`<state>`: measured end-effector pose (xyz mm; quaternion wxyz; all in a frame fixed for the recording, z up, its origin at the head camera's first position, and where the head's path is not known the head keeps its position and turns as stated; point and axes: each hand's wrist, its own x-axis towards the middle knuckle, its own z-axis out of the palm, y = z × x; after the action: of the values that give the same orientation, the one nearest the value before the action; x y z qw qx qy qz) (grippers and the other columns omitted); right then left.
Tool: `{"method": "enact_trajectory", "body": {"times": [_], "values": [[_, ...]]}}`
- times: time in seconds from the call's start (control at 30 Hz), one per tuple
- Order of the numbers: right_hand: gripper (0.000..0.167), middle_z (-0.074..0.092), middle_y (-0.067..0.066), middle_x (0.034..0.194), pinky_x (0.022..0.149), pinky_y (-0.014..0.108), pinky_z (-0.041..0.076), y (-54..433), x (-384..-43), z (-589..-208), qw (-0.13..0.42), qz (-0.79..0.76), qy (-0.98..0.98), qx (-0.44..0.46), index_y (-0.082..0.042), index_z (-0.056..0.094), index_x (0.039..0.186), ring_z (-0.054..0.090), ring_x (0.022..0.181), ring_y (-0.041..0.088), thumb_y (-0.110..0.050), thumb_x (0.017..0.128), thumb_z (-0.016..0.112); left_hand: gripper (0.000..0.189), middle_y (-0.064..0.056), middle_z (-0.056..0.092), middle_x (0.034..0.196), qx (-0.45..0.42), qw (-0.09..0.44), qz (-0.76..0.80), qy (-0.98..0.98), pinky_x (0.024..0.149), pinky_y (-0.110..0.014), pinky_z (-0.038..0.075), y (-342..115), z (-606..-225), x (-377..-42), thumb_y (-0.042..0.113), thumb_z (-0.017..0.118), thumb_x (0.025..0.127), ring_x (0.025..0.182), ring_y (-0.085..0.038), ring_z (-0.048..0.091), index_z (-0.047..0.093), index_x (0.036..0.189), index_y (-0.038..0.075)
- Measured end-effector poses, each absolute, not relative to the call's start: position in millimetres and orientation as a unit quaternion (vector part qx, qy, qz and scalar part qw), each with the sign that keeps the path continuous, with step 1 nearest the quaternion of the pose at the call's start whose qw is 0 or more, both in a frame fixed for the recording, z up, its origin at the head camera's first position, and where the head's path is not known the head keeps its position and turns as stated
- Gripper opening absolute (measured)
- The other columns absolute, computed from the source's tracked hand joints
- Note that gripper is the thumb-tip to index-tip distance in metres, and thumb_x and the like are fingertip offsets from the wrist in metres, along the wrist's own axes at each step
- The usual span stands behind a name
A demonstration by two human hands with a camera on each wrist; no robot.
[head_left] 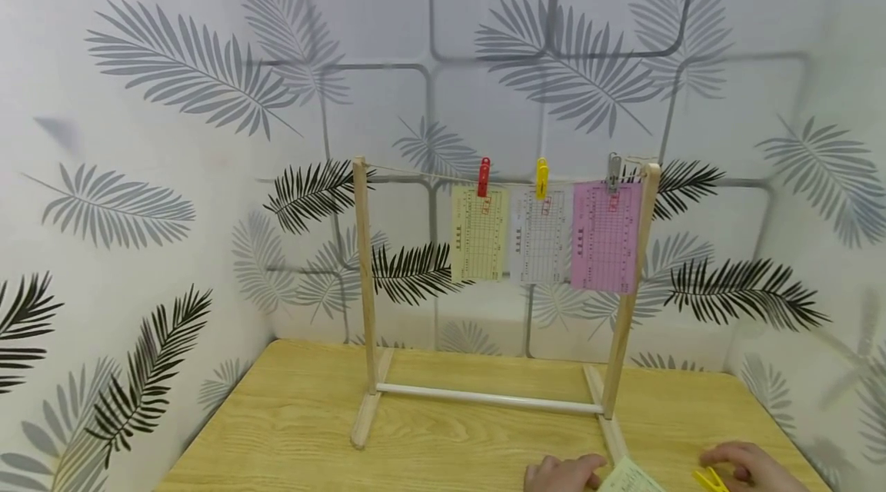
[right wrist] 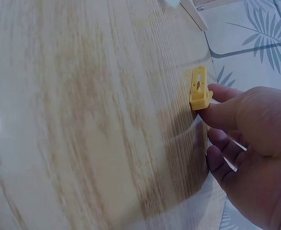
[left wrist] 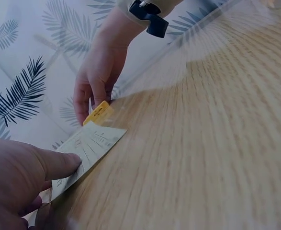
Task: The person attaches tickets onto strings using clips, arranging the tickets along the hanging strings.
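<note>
My left hand pinches a pale yellow-green printed slip near the front of the table; its thumb presses on the paper in the left wrist view. To its right, my right hand holds a yellow clothespin between thumb and fingertips, low over the tabletop. On the string of a wooden rack, three slips hang from clips: a yellow slip under a red clothespin, a white slip under a yellow clothespin, and a pink slip under a grey clip.
The rack's left post and right post stand on wooden feet, joined by a white rod low down. The wood-grain table meets walls with leaf-patterned covering behind and at both sides.
</note>
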<state>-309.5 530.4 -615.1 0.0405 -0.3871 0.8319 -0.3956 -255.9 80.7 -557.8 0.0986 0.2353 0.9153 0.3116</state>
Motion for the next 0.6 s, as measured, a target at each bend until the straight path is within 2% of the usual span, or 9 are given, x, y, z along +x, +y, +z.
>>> {"method": "enact_trajectory", "body": {"times": [0.07, 0.23, 0.3, 0.37, 0.4, 0.5, 0.6], "values": [[0.067, 0.065, -0.026, 0.13, 0.064, 0.021, 0.043, 532, -310, -617, 0.036, -0.389, 0.832, -0.393, -0.033, 0.073, 0.139, 0.049, 0.077, -0.005, 0.02, 0.099, 0.064, 0.048, 0.034, 0.07, 0.104, 0.244, 0.086, 0.318, 0.912, 0.083, -0.036, 0.038, 80, -558, -254, 0.053, 0.08, 0.098, 0.099, -0.005, 0.059, 0.066, 0.143, 0.046], [0.06, 0.065, -0.025, 0.128, 0.062, 0.022, 0.042, 529, -308, -619, 0.023, -0.394, 0.829, -0.396, -0.029, 0.074, 0.136, 0.044, 0.074, -0.007, 0.019, 0.1, 0.064, 0.046, 0.029, 0.068, 0.092, 0.265, 0.052, 0.323, 0.907, 0.078, -0.033, 0.036, 78, -562, -252, 0.046, 0.079, 0.101, 0.087, 0.0, 0.06, 0.065, 0.145, 0.042], [0.058, 0.064, -0.026, 0.127, 0.064, 0.021, 0.044, 525, -304, -615, 0.014, -0.39, 0.834, -0.391, -0.029, 0.074, 0.133, 0.047, 0.08, -0.01, 0.018, 0.1, 0.065, 0.047, 0.028, 0.067, 0.089, 0.269, 0.043, 0.322, 0.907, 0.076, -0.031, 0.035, 77, -563, -253, 0.046, 0.079, 0.101, 0.083, 0.001, 0.06, 0.065, 0.146, 0.041], [0.054, 0.064, -0.026, 0.126, 0.07, 0.02, 0.046, 519, -298, -609, 0.0, -0.379, 0.843, -0.383, -0.028, 0.075, 0.129, 0.053, 0.095, -0.009, 0.017, 0.099, 0.067, 0.046, 0.027, 0.067, 0.087, 0.274, 0.035, 0.322, 0.906, 0.076, -0.03, 0.035, 76, -564, -254, 0.045, 0.078, 0.101, 0.08, 0.003, 0.059, 0.065, 0.146, 0.039], [0.052, 0.063, -0.027, 0.127, 0.073, 0.019, 0.047, 515, -293, -603, -0.003, -0.374, 0.849, -0.373, -0.027, 0.075, 0.13, 0.054, 0.104, -0.009, 0.015, 0.1, 0.068, 0.046, 0.026, 0.067, 0.087, 0.277, 0.032, 0.325, 0.904, 0.076, -0.029, 0.035, 75, -564, -254, 0.045, 0.078, 0.102, 0.079, 0.003, 0.058, 0.065, 0.146, 0.038], [0.045, 0.061, -0.026, 0.132, 0.076, 0.019, 0.05, 497, -274, -584, -0.004, -0.384, 0.854, -0.351, -0.018, 0.073, 0.135, 0.053, 0.112, -0.011, 0.012, 0.102, 0.068, 0.046, 0.025, 0.068, 0.087, 0.289, 0.029, 0.347, 0.891, 0.078, -0.029, 0.038, 72, -565, -255, 0.043, 0.078, 0.102, 0.078, 0.006, 0.058, 0.067, 0.145, 0.032], [0.041, 0.054, -0.032, 0.136, 0.078, 0.019, 0.051, 482, -255, -565, 0.015, -0.404, 0.857, -0.32, -0.012, 0.071, 0.14, 0.049, 0.116, -0.014, 0.01, 0.105, 0.065, 0.043, 0.023, 0.073, 0.09, 0.295, 0.047, 0.386, 0.873, 0.081, -0.03, 0.039, 68, -563, -256, 0.038, 0.08, 0.102, 0.081, 0.007, 0.061, 0.07, 0.141, 0.024]]}}
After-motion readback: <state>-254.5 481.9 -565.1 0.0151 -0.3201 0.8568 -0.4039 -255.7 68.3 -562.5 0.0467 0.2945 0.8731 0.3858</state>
